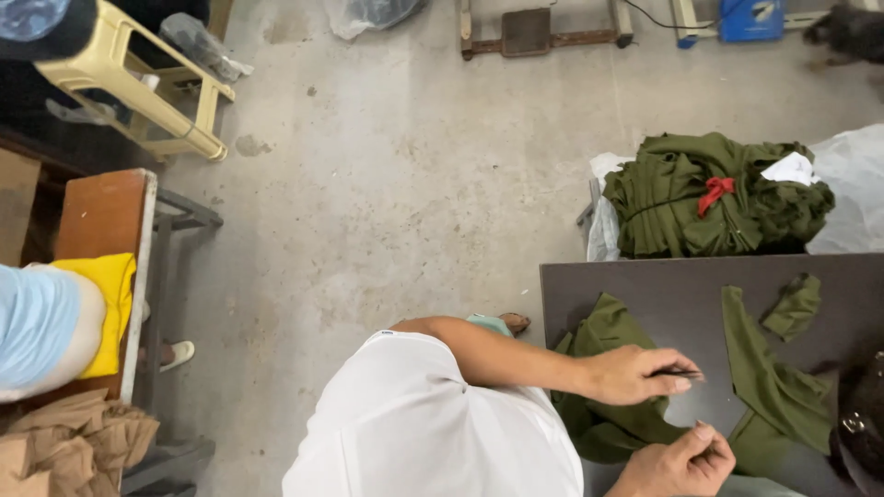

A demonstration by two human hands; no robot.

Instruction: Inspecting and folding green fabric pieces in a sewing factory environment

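Olive-green fabric pieces [773, 382] lay crumpled and folded on the dark table [681, 285] at the lower right of the frame, one strip running long and narrow. The left hand [635, 373] pinched a thin dark tool just above the cloth; the right hand [677, 460] was curled closed, fingertips together. A tied bundle of green garments [709, 198] sat beyond the table.
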